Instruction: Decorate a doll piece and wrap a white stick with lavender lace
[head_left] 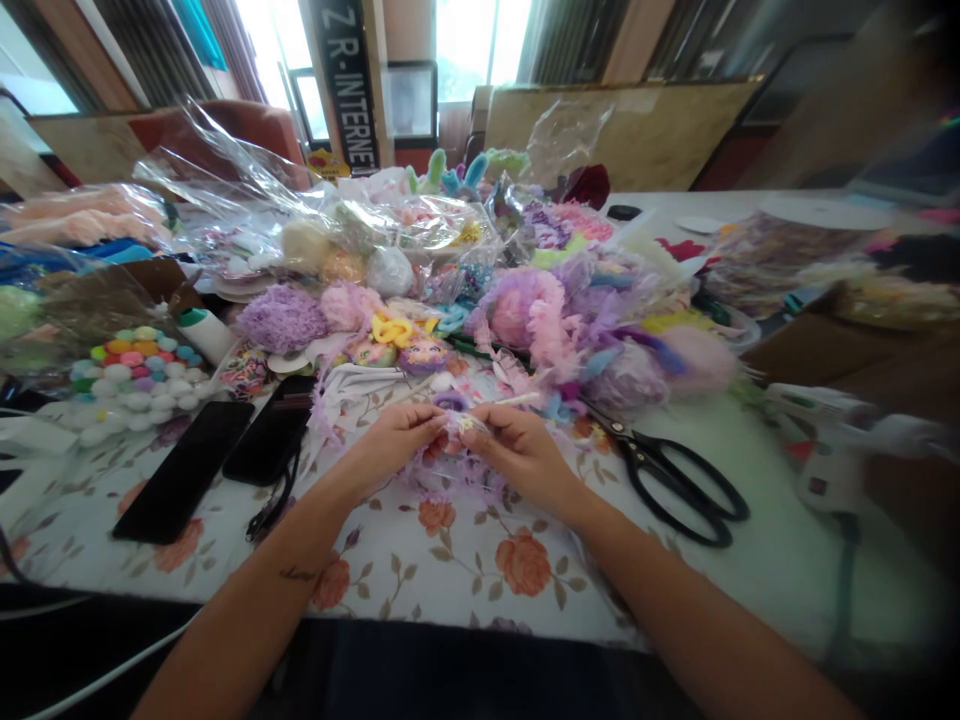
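Note:
Both hands meet above the flowered tablecloth (525,562), near the middle of the view. My left hand (399,440) pinches the left side of a piece of fluffy lilac yarn (457,480). From the right, my right hand (517,450) pinches the same yarn, beside a small pale yellow and white bit that is too blurred to name. Loose lilac strands hang below the fingers and rest on the cloth. A thin white stick-like thing shows just above my right hand. Behind the hands lie two small doll heads (424,355) with yellow yarn on top.
Black scissors (660,470) lie right of my right hand, with a white glue gun (825,450) farther right. Two dark phones (184,470) and pastel pompoms (142,370) sit at the left. Yarn balls (281,318) and clear plastic bags (225,170) are heaped behind.

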